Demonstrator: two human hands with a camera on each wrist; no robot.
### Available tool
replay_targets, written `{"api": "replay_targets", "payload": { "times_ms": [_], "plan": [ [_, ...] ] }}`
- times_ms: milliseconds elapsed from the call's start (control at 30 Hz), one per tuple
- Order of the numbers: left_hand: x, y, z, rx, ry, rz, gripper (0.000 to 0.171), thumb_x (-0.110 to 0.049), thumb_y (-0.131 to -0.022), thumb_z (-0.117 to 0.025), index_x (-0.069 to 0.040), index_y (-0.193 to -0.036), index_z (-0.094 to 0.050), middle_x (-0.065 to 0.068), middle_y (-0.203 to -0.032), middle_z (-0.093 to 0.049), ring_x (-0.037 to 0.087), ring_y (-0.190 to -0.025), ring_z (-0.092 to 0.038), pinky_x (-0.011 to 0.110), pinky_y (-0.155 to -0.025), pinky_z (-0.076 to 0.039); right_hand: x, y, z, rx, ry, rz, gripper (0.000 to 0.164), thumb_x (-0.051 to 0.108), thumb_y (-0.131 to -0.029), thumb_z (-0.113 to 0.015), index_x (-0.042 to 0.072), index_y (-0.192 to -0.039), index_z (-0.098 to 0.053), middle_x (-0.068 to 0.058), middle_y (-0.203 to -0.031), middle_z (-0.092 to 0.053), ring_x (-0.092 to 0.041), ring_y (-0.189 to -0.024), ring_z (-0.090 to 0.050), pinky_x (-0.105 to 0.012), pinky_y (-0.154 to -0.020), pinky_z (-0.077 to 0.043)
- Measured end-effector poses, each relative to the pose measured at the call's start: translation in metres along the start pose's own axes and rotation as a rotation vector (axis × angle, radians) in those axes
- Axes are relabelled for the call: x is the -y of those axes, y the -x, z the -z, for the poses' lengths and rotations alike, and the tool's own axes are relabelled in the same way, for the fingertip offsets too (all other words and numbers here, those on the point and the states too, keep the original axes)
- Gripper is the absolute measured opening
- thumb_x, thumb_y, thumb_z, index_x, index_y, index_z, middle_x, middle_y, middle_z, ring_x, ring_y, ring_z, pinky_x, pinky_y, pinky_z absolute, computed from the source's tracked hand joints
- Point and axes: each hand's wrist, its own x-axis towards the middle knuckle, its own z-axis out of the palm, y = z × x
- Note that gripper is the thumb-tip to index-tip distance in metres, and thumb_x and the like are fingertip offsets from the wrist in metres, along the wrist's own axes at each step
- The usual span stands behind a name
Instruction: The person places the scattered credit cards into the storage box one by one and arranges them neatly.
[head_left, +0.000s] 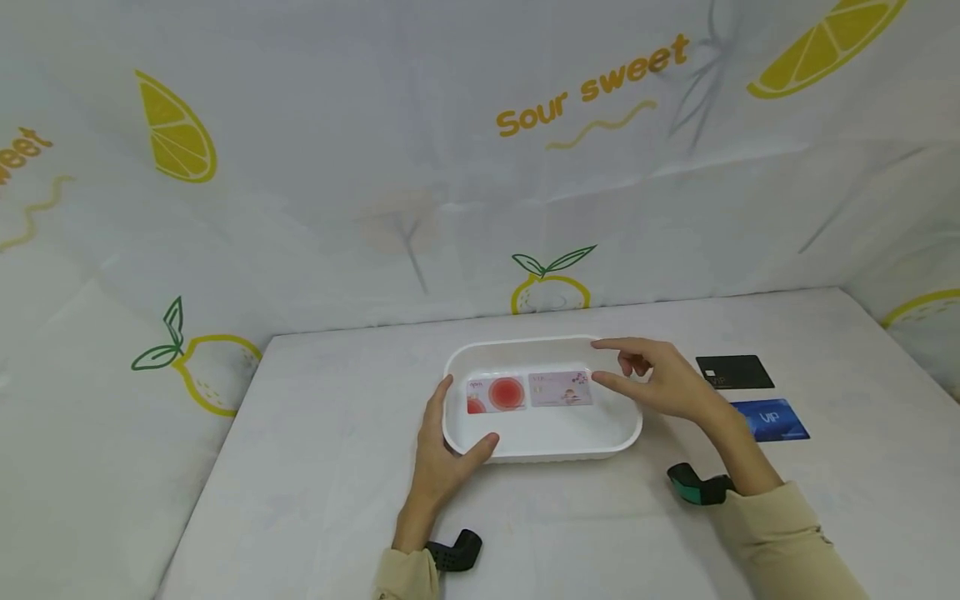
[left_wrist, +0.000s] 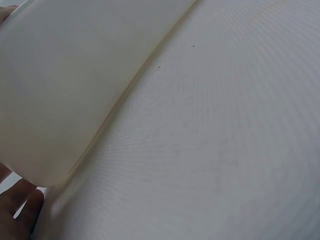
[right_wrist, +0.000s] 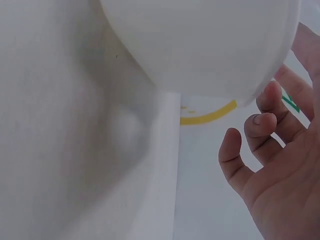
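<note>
A white plastic tray (head_left: 540, 437) sits on the table. Two cards lie side by side in it: a white card with red circles (head_left: 497, 394) and a pale pink card (head_left: 560, 389). My left hand (head_left: 438, 458) holds the tray's near left corner, its thumb at the near rim; some of its fingers show behind the corner in the left wrist view. Over the tray's right end is my right hand (head_left: 660, 379), thumb and index finger extended and apart, other fingers loosely bent. Nothing is between its fingers.
Right of the tray, a black card (head_left: 733, 372) and a blue card (head_left: 772, 420) lie on the white-covered table (head_left: 337, 500). A white cloth (head_left: 337, 250) with lemon prints hangs behind the table's far edge. Each wrist carries a dark strapped device.
</note>
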Motion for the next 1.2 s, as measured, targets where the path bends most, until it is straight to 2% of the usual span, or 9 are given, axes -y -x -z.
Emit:
{"api": "replay_targets", "payload": {
  "times_ms": [400, 733, 1200],
  "plan": [
    [-0.001, 0.000, 0.001, 0.004, 0.008, 0.002, 0.098, -0.035, -0.076, -0.082, -0.008, -0.157, -0.035, 0.015, -0.157, -0.046, 0.034, -0.137, -0.051, 0.062, -0.108, -0.044, -0.017, 0.011, 0.014, -0.036, 0.045, -0.004, 0.041, 0.020, -0.088, -0.079, 0.008, -0.127, -0.071, 0.004, -0.076, -0.049, -0.015, -0.072, -0.047, -0.024, -0.062, -0.035],
    [-0.002, 0.001, 0.001, 0.012, 0.009, 0.007, 0.098, -0.036, -0.077, -0.082, -0.007, -0.157, -0.035, 0.015, -0.157, -0.046, 0.033, -0.136, -0.052, 0.062, -0.107, -0.045, -0.026, 0.019, 0.027, -0.021, 0.076, -0.050, 0.044, 0.023, -0.089, -0.079, 0.009, -0.130, -0.069, 0.003, -0.080, -0.050, -0.007, -0.071, -0.043, -0.025, -0.059, -0.033],
    [-0.003, 0.000, 0.001, 0.012, 0.014, 0.005, 0.098, -0.035, -0.076, -0.083, -0.008, -0.157, -0.035, 0.015, -0.156, -0.047, 0.032, -0.134, -0.053, 0.060, -0.107, -0.045, -0.041, 0.027, 0.043, -0.022, 0.073, -0.074, 0.044, 0.024, -0.088, -0.080, 0.008, -0.128, -0.069, 0.005, -0.081, -0.050, -0.009, -0.064, -0.041, -0.026, -0.055, -0.032]
  ]
}}
